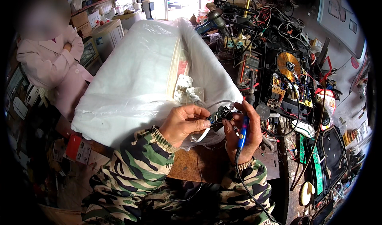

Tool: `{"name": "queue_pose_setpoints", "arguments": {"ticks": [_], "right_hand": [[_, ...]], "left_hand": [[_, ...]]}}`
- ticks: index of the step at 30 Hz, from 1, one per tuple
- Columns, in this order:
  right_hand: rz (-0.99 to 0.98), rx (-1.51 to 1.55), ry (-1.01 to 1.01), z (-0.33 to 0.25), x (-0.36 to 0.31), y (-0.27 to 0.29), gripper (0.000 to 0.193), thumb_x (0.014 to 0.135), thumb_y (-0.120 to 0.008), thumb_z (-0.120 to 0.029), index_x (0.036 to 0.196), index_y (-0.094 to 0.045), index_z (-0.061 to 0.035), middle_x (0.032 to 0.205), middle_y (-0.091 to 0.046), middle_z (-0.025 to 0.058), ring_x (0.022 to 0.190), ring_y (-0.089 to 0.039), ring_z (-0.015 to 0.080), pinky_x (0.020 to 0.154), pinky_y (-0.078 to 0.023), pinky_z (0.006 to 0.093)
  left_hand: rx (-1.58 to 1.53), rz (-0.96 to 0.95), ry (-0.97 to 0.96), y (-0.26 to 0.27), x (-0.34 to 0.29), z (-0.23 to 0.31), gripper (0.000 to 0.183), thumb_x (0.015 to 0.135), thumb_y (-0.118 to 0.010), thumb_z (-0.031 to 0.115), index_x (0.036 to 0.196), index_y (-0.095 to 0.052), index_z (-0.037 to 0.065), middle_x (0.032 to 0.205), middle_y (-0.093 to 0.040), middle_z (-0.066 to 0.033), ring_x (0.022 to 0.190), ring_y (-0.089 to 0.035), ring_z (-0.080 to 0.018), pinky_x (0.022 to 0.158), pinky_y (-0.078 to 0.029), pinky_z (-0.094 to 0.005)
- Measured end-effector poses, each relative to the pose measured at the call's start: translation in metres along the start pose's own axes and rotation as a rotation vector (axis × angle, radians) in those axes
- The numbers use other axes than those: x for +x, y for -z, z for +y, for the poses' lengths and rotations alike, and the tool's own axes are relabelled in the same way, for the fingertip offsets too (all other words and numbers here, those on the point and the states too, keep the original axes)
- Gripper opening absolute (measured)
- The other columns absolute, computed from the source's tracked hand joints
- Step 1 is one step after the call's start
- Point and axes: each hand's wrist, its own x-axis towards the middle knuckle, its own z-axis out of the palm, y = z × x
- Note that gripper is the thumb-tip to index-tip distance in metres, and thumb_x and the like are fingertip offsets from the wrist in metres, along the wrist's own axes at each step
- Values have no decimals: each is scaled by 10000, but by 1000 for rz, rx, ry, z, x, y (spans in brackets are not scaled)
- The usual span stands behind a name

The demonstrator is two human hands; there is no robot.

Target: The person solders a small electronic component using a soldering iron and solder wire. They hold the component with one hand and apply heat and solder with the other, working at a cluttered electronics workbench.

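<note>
Between my two hands is a small dark circuit board (221, 114) with black parts and wires on it. The thumb and fingers of my left hand (181, 123) pinch its left side. In my right hand (248, 139) lies a blue-handled soldering iron (243, 131), its black cord (243, 173) running down past my sleeve. My right thumb and fingertips also close about the board's right side; the iron's tip is hidden. A white cable (195, 97) runs from a white plug block (184, 85) toward the board, just beyond my left hand.
White plastic-wrapped padding (123, 74) covers much of the brown table (185, 167). At the right are a multimeter (249, 68), an opened appliance with a copper coil (288, 64), tangled cables (274, 22) and a brush (306, 193). A person (53, 58) stands at left, arms folded.
</note>
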Motion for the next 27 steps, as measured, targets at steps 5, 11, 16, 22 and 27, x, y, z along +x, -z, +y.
{"name": "queue_pose_setpoints", "arguments": {"ticks": [5, 11, 16, 22, 27], "right_hand": [[2, 10, 11, 0, 0, -2, 626, 711, -782, 105, 1288, -578, -29, 1146, -678, 109, 848, -634, 109, 764, -543, 240], [-7, 1, 33, 0, 1, -2, 619, 705, -776, 117, 1275, -582, -26, 1136, -680, 106, 843, -640, 115, 748, -545, 244], [-58, -31, 34, 0, -1, 0, 646, 736, -758, 110, 1330, -540, -21, 1183, -660, 136, 896, -635, 111, 787, -557, 257], [-86, -45, 56, 0, -1, -1, 667, 745, -752, 108, 1356, -522, -24, 1206, -653, 152, 916, -636, 119, 798, -568, 269], [-86, -81, 89, 1, -2, 1, 649, 751, -742, 104, 1350, -525, -21, 1200, -656, 154, 915, -647, 135, 793, -572, 279]], "left_hand": [[-54, -20, 29, 2, -2, 0, 233, 896, -712, 42, 1110, -634, -6, 902, -676, -52, 786, -643, -114, 704, -533, -253], [-46, -1, 33, 0, -2, 0, 218, 901, -701, 42, 1101, -632, -9, 911, -670, -47, 788, -643, -113, 702, -532, -255], [10, 42, 51, -1, -2, 1, 211, 885, -696, 23, 1078, -626, -24, 883, -670, -43, 754, -641, -105, 688, -533, -246], [133, 113, -4, -5, -1, -2, 202, 861, -690, 0, 1053, -631, -26, 879, -671, -36, 744, -632, -79, 677, -524, -218], [183, 117, -59, -7, 0, -5, 167, 858, -677, -15, 1018, -631, -27, 900, -669, -30, 768, -618, -63, 688, -512, -205]]}}
